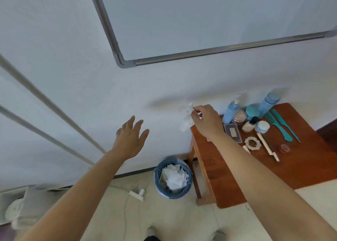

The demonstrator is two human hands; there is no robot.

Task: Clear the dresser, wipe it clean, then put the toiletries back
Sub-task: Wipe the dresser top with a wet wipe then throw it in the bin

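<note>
Head view, step: seemingly discarding the used tissue (187, 119), held just off the left edge of the dresser (306, 160).
Next: lowering left of the dresser over the bin (173, 179), then letting go.
Left hand (130, 140): left of the dresser, fingers spread, empty.
Right hand (205, 121): over the dresser's left corner, fingertips pinching the tissue.
Toiletries (255, 119): at the dresser's back.

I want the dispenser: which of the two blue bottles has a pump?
The shorter bottle, nearest the right hand, with a white pump on top; the taller bottle has a plain blue cap.
</note>
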